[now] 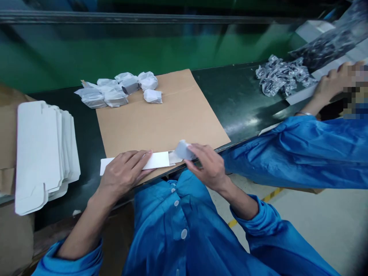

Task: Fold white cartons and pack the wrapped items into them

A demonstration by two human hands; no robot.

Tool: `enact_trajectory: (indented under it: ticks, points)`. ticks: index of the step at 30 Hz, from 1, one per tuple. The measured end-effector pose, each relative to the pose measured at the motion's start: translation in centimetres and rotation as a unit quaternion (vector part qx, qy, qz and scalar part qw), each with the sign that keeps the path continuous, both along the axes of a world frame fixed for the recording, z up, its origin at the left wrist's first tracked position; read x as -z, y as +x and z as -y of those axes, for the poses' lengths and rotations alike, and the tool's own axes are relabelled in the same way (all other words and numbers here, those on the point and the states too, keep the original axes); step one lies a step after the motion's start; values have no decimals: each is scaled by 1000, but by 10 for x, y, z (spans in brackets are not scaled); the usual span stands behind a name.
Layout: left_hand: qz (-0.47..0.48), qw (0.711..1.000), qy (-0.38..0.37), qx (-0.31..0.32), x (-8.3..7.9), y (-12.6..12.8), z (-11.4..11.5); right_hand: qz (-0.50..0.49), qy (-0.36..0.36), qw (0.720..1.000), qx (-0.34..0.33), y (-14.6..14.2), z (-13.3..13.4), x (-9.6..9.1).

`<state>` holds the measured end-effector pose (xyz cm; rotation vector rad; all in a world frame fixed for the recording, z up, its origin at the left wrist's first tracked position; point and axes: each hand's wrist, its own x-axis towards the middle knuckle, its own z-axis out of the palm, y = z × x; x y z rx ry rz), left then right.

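My left hand (126,168) is closed over a slim white carton (157,160) lying along the near edge of a brown cardboard sheet (161,126). The carton's right end is open, with its flaps sticking out. Between the fingers and thumb of my right hand (207,165) is a small wrapped packet (183,150), pale grey-white, right at that open end. Whether its tip is inside the carton I cannot tell. Several similar white wrapped packets (115,90) lie at the far left of the sheet.
Stacked flat white cartons (43,153) stand on the left. On the dark green bench (230,92), a heap of crumpled clear plastic bags (283,74) lies at the far right. A co-worker's hand (330,86) and blue sleeve (301,153) reach in from the right.
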<state>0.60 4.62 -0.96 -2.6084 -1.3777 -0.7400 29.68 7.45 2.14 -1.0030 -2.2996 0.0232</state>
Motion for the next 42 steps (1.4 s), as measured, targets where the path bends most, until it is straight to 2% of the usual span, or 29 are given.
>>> enact_trajectory:
  ticks: [4,8,10,13,16,18,21,23,24,26,29,32,35,38,42]
  points:
    - [14,1000,-5,-22,4,0,7,46,-95,988,-114,-8,1,-2]
    - [2,999,30,-35,4,7,13,61,-136,973,-174,-6,-12,-4]
    - [-4,997,60,-42,3,12,14,61,-134,975,-166,-10,-17,-7]
    - [0,993,98,-67,1,18,14,20,-149,984,-101,-19,-18,-16]
    - [-8,991,114,-75,1,19,16,-35,-226,971,-63,-26,-14,-25]
    - [-17,989,120,-84,2,19,18,-84,-313,943,-77,-28,-14,-31]
    - [-15,985,125,-119,3,20,20,-185,-450,867,-111,-28,-22,-35]
    - [-8,984,126,-129,1,21,20,-235,-508,821,-113,-28,-31,-34]
    - [-4,984,123,-125,0,21,20,-246,-524,809,-108,-27,-36,-33]
    - [10,988,111,-105,-2,22,19,-243,-537,802,-98,-28,-45,-31]
    - [49,991,93,-81,-4,23,18,-251,-529,807,-79,-33,-50,-28]
    - [66,988,86,-106,-5,27,17,-294,-489,820,-46,-40,-53,-27]
    - [-13,992,38,-120,-9,35,13,-298,-492,817,-37,-45,-60,-24]
    - [-80,994,-23,-72,-15,47,7,-298,-524,797,-31,-48,-66,-14]
    - [-92,992,-81,-37,-18,58,1,-298,-533,791,-34,-45,-71,1]
